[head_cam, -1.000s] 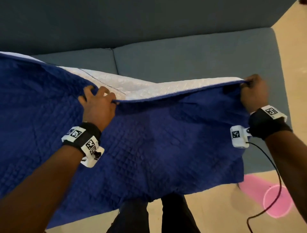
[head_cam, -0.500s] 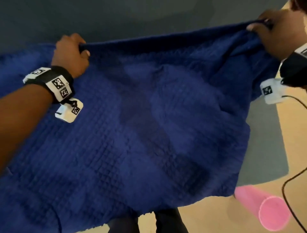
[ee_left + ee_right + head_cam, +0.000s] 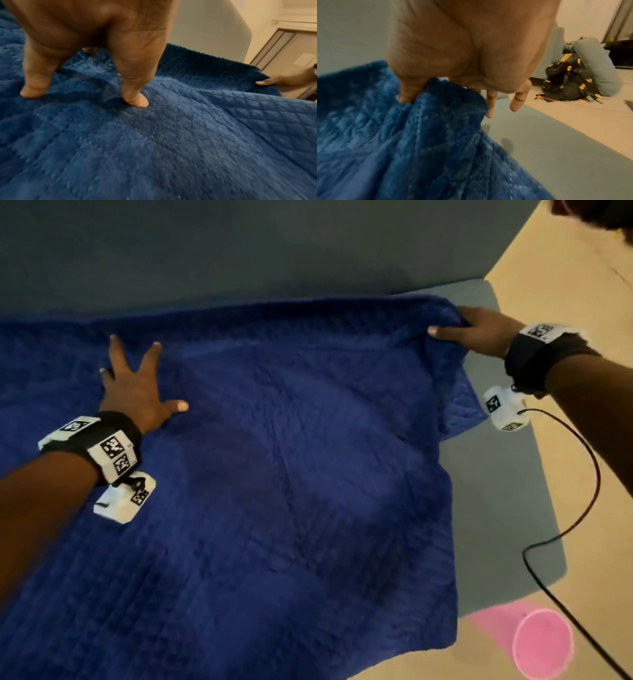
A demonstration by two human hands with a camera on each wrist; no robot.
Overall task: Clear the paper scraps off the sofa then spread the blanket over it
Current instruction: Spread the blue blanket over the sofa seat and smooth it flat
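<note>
Blanket laid over the sofa seat, right end not yet squared.

The left hand lies flat with fingers splayed, pressing the blue quilted blanket onto the sofa; ripples bunch around its fingertips. The blanket covers most of the seat and hangs over the front edge. At the far right corner the right hand pinches the fabric between thumb and fingers. Beyond it a strip of seat is bare. Likely risk: pulling right while the left palm pins the cloth would deepen the wrinkles, and the overhanging weight may drag the blanket off. A pink cylinder lies on the floor.
</note>
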